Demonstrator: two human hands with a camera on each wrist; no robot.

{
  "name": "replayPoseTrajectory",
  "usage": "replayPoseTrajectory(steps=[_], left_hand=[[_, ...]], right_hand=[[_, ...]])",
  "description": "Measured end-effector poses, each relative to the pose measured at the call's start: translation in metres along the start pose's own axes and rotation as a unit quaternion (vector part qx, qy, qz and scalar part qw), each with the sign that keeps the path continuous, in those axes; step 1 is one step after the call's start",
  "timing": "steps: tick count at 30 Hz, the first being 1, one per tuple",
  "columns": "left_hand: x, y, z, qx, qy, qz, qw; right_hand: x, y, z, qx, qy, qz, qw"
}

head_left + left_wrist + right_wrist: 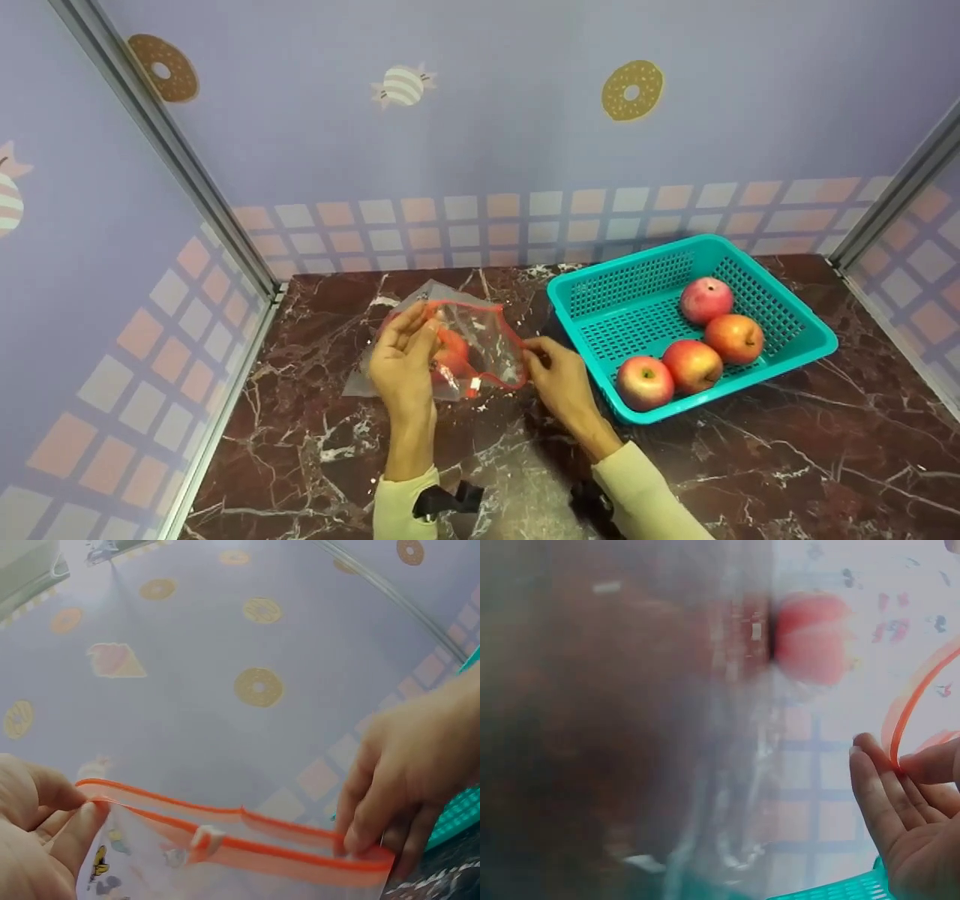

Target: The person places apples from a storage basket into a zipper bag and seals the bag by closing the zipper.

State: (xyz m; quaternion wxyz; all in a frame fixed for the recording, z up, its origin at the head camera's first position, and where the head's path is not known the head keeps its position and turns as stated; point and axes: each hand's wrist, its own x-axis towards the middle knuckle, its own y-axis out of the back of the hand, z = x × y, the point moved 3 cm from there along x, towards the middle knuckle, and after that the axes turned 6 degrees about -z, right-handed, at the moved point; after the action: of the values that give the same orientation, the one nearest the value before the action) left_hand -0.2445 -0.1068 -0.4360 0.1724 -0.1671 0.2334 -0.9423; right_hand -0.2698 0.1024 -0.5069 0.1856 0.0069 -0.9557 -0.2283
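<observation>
A clear zip bag (491, 345) with an orange-red zip strip lies on its side over the table, its mouth spread towards the right. Inside it sits a red apple (452, 351), partly hidden by the left hand. My left hand (403, 364) pinches one end of the mouth between thumb and fingers. At the opposite end, my right hand (559, 375) pinches the orange edge, as the right wrist view also shows. A white slider (208, 840) sits on the near zip strip, between the two hands.
Right of the hands stands a teal plastic basket (720, 398) holding several apples (691, 366). The dark marbled table (315, 480) is bounded by patterned lilac walls (495, 150) at the back and sides.
</observation>
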Motion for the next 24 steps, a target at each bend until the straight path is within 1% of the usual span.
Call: replayPoseTrajectory(steps=[3,8,13,15,21,24], left_hand=[[0.001,0.004,0.008,0.017,0.003,-0.006,0.9998],[0.0,0.007,0.017,0.052,0.007,-0.022,0.9984],[0.001,0.007,0.017,0.084,-0.005,-0.036,0.9958],[0.001,0.007,0.015,0.092,-0.005,-0.039,0.995],[0.002,0.005,0.01,0.097,-0.003,-0.054,0.9938],[0.002,0.005,0.008,0.097,-0.002,-0.054,0.9938]], right_hand=[[0.007,0.002,-0.006,0.03,-0.021,0.001,0.999],[0.019,0.004,-0.017,0.054,-0.025,0.019,0.998],[0.026,0.005,-0.022,0.106,-0.012,0.031,0.994],[0.026,0.006,-0.02,0.115,-0.013,0.029,0.993],[0.022,0.007,-0.012,0.083,-0.017,0.021,0.996],[0.02,0.009,-0.01,0.065,-0.017,0.013,0.998]])
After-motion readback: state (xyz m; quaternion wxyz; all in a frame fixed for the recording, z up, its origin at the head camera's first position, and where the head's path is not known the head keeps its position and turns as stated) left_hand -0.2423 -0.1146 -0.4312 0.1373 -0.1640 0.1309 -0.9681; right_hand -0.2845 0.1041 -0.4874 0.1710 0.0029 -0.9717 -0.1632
